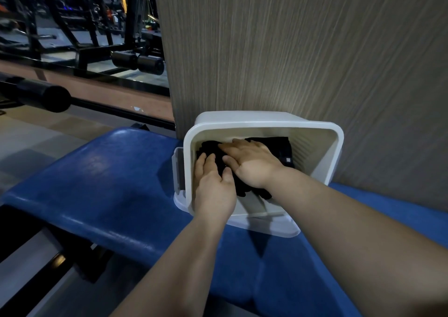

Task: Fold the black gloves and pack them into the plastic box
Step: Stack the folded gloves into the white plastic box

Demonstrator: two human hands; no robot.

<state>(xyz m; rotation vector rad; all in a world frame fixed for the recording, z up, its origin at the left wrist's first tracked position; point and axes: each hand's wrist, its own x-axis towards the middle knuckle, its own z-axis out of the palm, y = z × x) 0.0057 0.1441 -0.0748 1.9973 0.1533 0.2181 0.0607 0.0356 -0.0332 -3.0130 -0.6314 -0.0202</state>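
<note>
Plastic box (pixel 264 122) is open at top; its four walls bar side entry. Left hand (pixel 213 185) and right hand (pixel 252 164) lie flat on black gloves (pixel 281 147), covering most of the floor (little room beside them). Wall panel (pixel 291 50) stands directly behind. Blue bench (pixel 109 171) lies bare leftward.

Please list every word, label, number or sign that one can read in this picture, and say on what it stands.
No text here can be read.
Small pale tag on the black gloves in the plastic box: too small and blurred to read.
</note>
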